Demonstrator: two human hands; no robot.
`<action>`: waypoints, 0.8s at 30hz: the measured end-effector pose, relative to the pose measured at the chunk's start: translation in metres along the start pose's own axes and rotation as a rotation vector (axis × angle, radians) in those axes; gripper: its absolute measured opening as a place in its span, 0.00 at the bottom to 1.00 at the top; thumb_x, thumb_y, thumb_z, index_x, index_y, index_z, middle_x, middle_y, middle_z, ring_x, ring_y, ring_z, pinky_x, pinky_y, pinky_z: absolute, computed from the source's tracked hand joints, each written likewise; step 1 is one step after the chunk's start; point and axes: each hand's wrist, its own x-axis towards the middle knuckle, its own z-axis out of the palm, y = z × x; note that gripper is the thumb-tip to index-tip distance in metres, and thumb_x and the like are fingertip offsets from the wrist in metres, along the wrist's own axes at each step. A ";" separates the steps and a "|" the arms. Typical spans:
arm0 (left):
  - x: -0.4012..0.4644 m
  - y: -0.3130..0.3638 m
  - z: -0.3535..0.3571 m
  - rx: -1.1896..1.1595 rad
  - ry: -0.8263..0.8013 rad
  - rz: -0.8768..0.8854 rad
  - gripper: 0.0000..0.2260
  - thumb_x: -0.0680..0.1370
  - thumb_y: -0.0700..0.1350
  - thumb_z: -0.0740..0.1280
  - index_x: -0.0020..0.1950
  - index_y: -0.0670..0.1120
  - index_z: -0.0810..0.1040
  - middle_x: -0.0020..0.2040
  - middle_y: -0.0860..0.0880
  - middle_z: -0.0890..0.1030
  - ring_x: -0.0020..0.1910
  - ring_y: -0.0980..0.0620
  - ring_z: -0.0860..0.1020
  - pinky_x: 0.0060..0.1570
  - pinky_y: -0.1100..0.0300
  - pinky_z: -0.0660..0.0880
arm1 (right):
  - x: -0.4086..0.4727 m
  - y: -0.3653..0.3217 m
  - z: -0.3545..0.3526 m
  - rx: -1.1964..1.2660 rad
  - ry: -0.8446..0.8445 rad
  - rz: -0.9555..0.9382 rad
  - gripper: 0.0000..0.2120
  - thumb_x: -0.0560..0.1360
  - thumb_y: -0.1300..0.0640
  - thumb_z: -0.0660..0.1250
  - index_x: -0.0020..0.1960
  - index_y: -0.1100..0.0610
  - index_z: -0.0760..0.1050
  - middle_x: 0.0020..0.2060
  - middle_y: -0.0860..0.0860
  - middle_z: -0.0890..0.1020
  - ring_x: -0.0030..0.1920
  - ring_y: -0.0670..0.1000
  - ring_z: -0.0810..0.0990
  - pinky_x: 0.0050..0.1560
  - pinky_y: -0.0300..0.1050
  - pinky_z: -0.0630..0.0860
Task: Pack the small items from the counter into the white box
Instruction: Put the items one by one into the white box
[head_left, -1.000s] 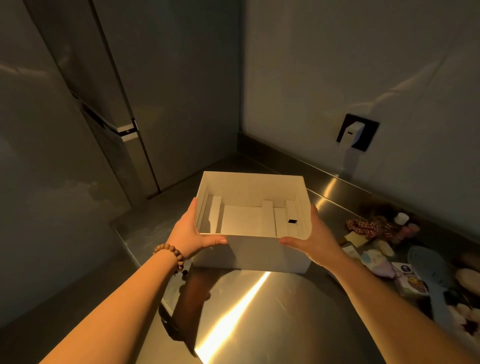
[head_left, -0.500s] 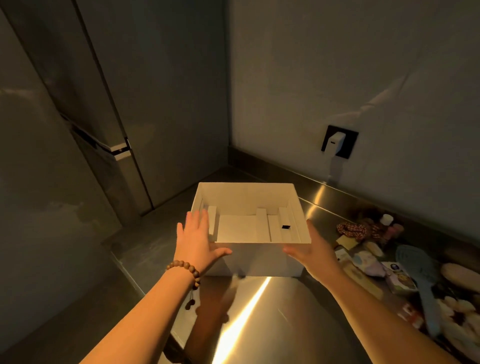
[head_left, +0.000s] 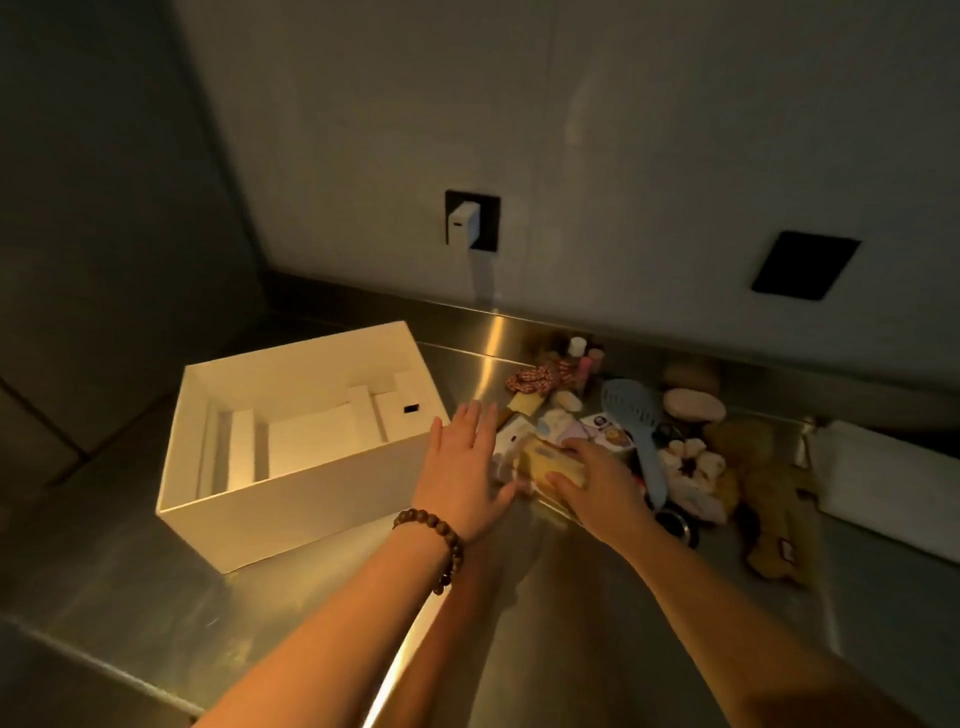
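Observation:
The open white box (head_left: 291, 499) stands on the steel counter at the left, with only white card inserts inside. Just right of it lies a pile of small items. My right hand (head_left: 597, 483) has its fingers curled over a yellowish packet (head_left: 550, 460) at the near edge of the pile. My left hand (head_left: 465, 467), with a bead bracelet at the wrist, hovers flat with fingers spread between the box's right wall and the packet. A blue slotted scoop (head_left: 636, 415) lies just beyond my right hand.
The pile also holds a red-checked scrunchie (head_left: 532, 380), small bottles (head_left: 582, 356), a pink oval soap (head_left: 693, 405), white-pink fluffy pieces (head_left: 693, 460) and a brown plush toy (head_left: 769, 499). A white folded cloth (head_left: 883, 483) lies far right. A white charger (head_left: 464, 223) sits in the wall socket.
Both hands let go of the box, which now rests on the counter. They moved right to the pile, and my right hand closed over the yellowish packet. The view swung right.

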 end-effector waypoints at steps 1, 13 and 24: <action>0.003 0.007 0.006 0.000 -0.010 0.036 0.38 0.73 0.61 0.63 0.76 0.50 0.48 0.76 0.48 0.53 0.75 0.50 0.47 0.70 0.54 0.36 | -0.003 0.009 -0.006 -0.005 0.015 0.016 0.22 0.74 0.51 0.68 0.66 0.54 0.71 0.60 0.52 0.76 0.58 0.49 0.74 0.56 0.41 0.68; 0.035 0.024 0.075 0.011 -0.422 0.081 0.47 0.69 0.63 0.68 0.76 0.51 0.41 0.77 0.47 0.44 0.75 0.48 0.44 0.72 0.51 0.43 | -0.013 0.060 -0.008 -0.239 -0.077 -0.038 0.31 0.73 0.43 0.68 0.72 0.51 0.63 0.73 0.52 0.61 0.72 0.53 0.61 0.68 0.54 0.66; 0.045 -0.001 0.107 0.044 -0.507 0.077 0.44 0.70 0.64 0.66 0.76 0.56 0.43 0.77 0.50 0.43 0.74 0.46 0.49 0.71 0.51 0.51 | 0.029 0.057 0.016 -0.662 -0.401 -0.095 0.39 0.77 0.42 0.59 0.78 0.54 0.42 0.77 0.58 0.43 0.76 0.58 0.39 0.75 0.59 0.44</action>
